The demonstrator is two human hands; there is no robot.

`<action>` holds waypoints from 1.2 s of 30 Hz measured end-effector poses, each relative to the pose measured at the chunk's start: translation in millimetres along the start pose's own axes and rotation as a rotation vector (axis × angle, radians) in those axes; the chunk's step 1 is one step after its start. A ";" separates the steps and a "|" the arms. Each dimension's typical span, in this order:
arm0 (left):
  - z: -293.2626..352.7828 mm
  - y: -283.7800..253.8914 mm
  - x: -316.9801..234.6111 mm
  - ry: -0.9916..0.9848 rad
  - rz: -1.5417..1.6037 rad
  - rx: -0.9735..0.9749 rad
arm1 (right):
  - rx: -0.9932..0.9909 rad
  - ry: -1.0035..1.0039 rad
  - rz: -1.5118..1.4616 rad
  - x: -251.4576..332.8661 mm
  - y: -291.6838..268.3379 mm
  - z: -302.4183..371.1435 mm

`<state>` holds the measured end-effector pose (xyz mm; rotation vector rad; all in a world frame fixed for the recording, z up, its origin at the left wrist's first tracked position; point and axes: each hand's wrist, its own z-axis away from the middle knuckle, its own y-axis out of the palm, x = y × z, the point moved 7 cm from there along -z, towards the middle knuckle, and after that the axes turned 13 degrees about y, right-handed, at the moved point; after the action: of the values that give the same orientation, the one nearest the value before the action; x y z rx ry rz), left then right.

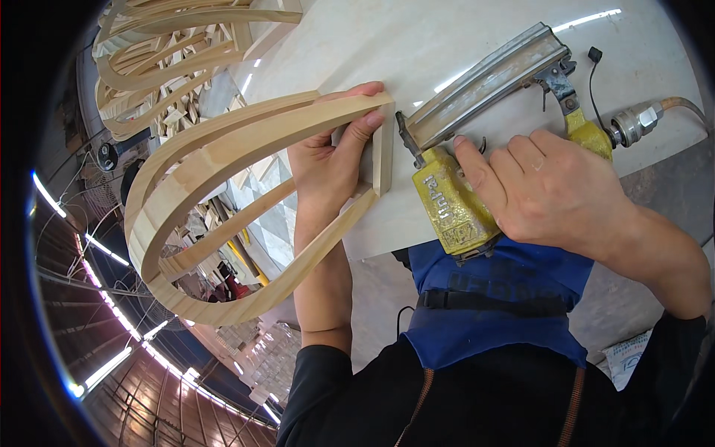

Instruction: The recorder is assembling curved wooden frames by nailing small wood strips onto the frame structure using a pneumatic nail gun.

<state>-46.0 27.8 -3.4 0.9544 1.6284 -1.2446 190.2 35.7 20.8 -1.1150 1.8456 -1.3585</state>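
Nearest, one blue apron point(491, 335), worn over black clothing; dark lettering on the upper part, partly covered by a black buckled strap. One right hand point(553, 186), fingers closed around the handle of the nail gun point(450, 201). Nail gun: yellow body, worn; white handwritten marks on its side, raised moulded characters near the end cap; grey metal magazine point(488, 86) extending toward the upper right; metal hose coupling point(631, 127) with hose attached. One left hand point(333, 160), fingers and thumb gripping the wooden frame point(242, 309) by its squared end. Frame: pale, looped, unmarked by writing, its end bar just beside the gun's nose, loop reaching left past the counter's edge. One counter point(357, 45), pale, glossy, reflecting strip lights.

Below, grey floor point(376, 298); on the right, a white packet point(628, 354) with blue print, too small to read. Beyond, further looped frames point(160, 56), stacked, upper left. Farthest, a dim workshop with ribbed panelling point(149, 402) and bright light tubes point(109, 368).
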 end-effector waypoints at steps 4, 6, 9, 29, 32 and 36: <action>2.7 -0.6 1.7 0.009 -0.011 0.007 | 0.013 -0.009 -0.005 2.7 2.4 -0.4; 3.9 -1.1 1.8 0.019 -0.024 0.015 | 0.023 -0.012 -0.005 4.0 3.6 -0.9; 4.2 -2.7 1.4 0.026 -0.004 0.017 | 0.006 -0.011 -0.005 4.0 3.5 -4.6; 4.7 0.7 -16.4 0.001 -0.001 -0.009 | -0.050 -0.006 0.016 -12.7 -4.4 -2.4; 5.3 0.4 -18.7 -0.006 0.003 -0.017 | -0.057 0.006 -0.007 -13.7 -7.4 -2.5; 6.9 -1.9 -15.6 -0.022 0.014 -0.021 | -0.091 0.006 -0.019 -13.1 -8.1 -2.8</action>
<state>-41.1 19.6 10.9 0.9344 1.6123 -1.2220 196.4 47.4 29.1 -1.1778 1.9221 -1.3008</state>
